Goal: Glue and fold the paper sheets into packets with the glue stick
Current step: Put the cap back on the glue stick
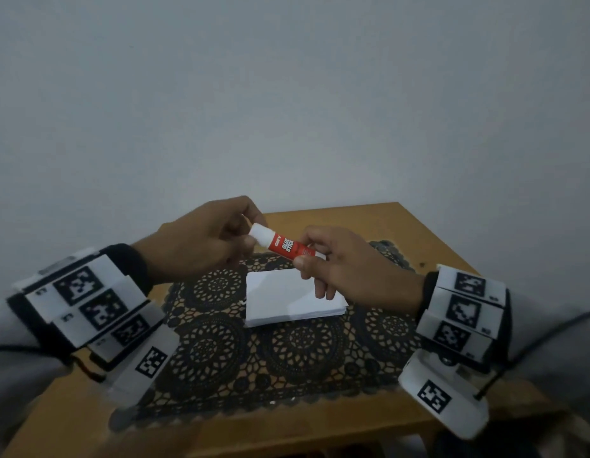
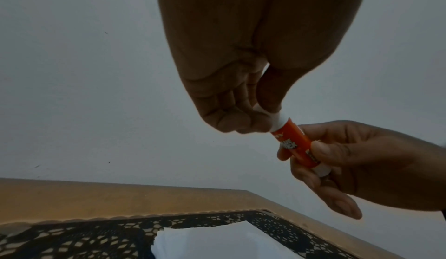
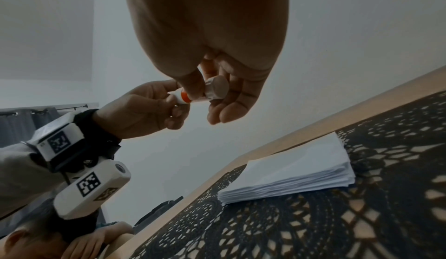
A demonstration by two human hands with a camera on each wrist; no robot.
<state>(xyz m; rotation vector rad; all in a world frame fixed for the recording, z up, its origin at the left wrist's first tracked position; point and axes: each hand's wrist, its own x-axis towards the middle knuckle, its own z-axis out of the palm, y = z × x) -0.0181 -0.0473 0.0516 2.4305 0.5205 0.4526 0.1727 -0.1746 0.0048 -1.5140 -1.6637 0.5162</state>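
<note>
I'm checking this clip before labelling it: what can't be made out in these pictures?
- Glue stick: head view, cap end hidden by left hand fingers; seated or loosened, can't tell.
- Small label print: blurred.
- Paper stack: far corner behind right hand; left wrist view cuts it off; sheet count unreadable.

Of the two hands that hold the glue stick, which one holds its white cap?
The left hand: its fingers pinch the white cap end of the glue stick. The right hand grips the red body near the base instead.
</note>
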